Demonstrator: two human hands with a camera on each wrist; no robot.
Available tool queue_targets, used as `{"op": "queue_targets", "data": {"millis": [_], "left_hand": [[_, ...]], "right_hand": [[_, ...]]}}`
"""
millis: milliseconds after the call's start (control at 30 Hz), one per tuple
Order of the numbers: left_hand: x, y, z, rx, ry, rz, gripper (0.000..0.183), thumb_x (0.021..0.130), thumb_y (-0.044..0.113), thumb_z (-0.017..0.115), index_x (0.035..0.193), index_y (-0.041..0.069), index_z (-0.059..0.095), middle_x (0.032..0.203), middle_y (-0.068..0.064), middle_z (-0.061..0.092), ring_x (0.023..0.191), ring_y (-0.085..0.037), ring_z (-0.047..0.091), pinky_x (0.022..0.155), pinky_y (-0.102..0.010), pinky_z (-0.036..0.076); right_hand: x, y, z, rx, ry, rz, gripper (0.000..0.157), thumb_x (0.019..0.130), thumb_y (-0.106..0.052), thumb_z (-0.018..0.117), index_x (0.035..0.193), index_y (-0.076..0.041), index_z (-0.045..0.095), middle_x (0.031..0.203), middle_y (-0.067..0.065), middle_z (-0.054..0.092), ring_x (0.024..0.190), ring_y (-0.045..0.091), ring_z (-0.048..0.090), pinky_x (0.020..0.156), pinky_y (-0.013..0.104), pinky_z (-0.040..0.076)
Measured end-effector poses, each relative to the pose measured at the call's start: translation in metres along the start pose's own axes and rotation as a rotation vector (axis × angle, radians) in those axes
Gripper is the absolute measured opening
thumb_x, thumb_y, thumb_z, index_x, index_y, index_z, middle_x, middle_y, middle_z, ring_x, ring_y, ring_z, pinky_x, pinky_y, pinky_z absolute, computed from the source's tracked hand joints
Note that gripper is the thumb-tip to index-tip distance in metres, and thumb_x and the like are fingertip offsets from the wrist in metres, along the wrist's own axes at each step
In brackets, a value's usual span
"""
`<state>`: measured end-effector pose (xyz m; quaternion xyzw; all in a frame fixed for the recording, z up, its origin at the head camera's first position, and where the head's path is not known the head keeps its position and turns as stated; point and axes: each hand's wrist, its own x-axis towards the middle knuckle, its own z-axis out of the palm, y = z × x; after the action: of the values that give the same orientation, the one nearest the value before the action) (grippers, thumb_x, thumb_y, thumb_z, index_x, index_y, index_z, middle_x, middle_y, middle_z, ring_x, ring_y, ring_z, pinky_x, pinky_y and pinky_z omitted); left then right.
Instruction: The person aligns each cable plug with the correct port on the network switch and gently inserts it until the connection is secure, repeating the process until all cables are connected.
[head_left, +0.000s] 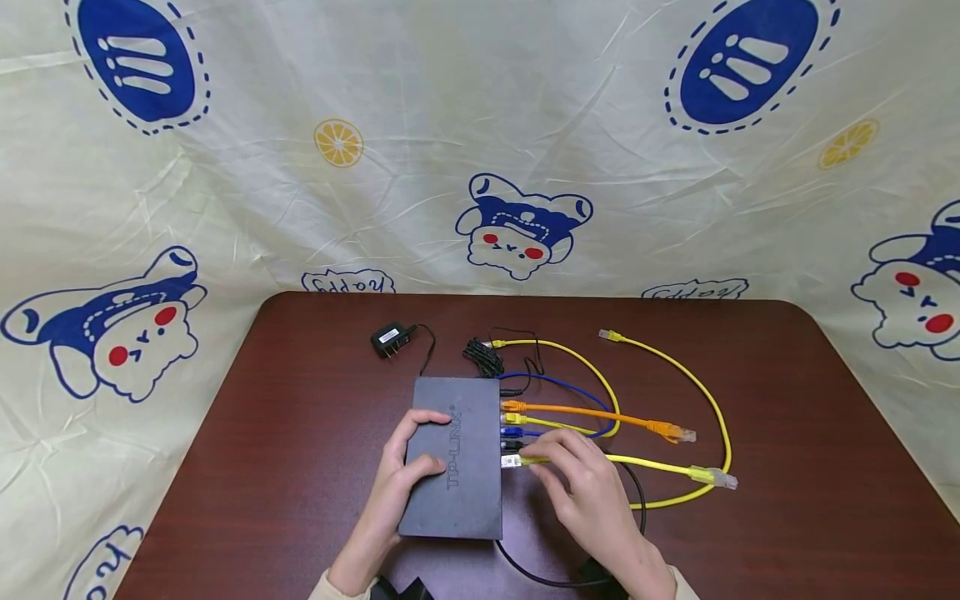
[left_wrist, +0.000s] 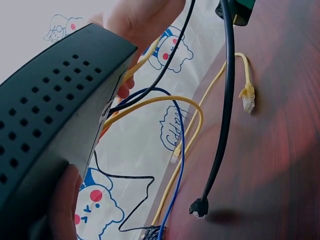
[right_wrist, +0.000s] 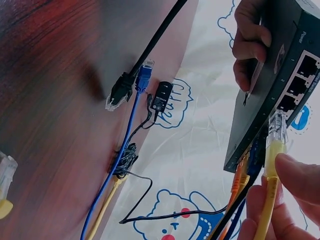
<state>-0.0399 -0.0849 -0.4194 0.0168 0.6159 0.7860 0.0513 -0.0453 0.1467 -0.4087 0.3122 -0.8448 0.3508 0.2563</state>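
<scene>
A dark grey TP-LINK network switch [head_left: 453, 500] is held up by my left hand [head_left: 390, 479], with thumb and index finger on its top face and other fingers beneath. My right hand [head_left: 588, 492] pinches a yellow network cable just behind its clear plug [right_wrist: 278, 127]. In the right wrist view the plug's tip is right at a port, beside bare ports [right_wrist: 302, 67]. Farther along the same side, orange [head_left: 513, 406], yellow [head_left: 515, 419], blue [head_left: 512, 432] and black plugs sit in the switch. The pinched cable's other end is partly hidden behind my hand.
A black power adapter [head_left: 390, 340] lies at the back left of the brown table [head_left: 315, 417], its bundled cord [head_left: 483, 357] behind the switch. Loose cable ends lie to the right, among them an orange plug [head_left: 675, 432] and a yellow plug [head_left: 716, 477]. A patterned sheet [head_left: 420, 208] hangs behind.
</scene>
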Motion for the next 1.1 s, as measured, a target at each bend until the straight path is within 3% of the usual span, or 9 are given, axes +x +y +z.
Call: {"op": "queue_targets", "data": {"millis": [433, 800, 1100], "left_hand": [[0.000, 0.000, 0.003, 0.022, 0.006, 0.032, 0.048, 0.073, -0.004, 0.055, 0.119, 0.011, 0.057, 0.119, -0.015, 0.049, 0.097, -0.031, 0.050, 0.076, -0.039, 0.045], [-0.003, -0.003, 0.009, 0.070, 0.013, 0.034, 0.047, 0.073, -0.001, 0.055, 0.118, 0.013, 0.056, 0.121, -0.013, 0.049, 0.102, -0.032, 0.047, 0.082, -0.042, 0.039], [-0.004, -0.005, 0.012, 0.079, 0.018, 0.036, 0.048, 0.072, 0.000, 0.055, 0.118, 0.014, 0.056, 0.120, -0.013, 0.048, 0.102, -0.031, 0.047, 0.084, -0.041, 0.038]], "right_hand": [[-0.001, -0.003, 0.002, 0.069, -0.003, 0.015, 0.040, 0.064, 0.013, 0.079, 0.094, -0.012, 0.070, 0.093, -0.006, 0.059, 0.083, 0.012, 0.060, 0.072, 0.018, 0.046], [-0.003, -0.004, 0.005, 0.084, 0.079, 0.014, 0.044, 0.055, 0.020, 0.080, 0.086, -0.010, 0.070, 0.087, -0.005, 0.062, 0.077, 0.014, 0.063, 0.070, 0.018, 0.049], [-0.005, -0.005, 0.006, 0.141, 0.108, 0.035, 0.038, 0.060, 0.023, 0.076, 0.085, -0.006, 0.070, 0.084, -0.002, 0.060, 0.075, 0.014, 0.062, 0.066, 0.015, 0.048]]}}
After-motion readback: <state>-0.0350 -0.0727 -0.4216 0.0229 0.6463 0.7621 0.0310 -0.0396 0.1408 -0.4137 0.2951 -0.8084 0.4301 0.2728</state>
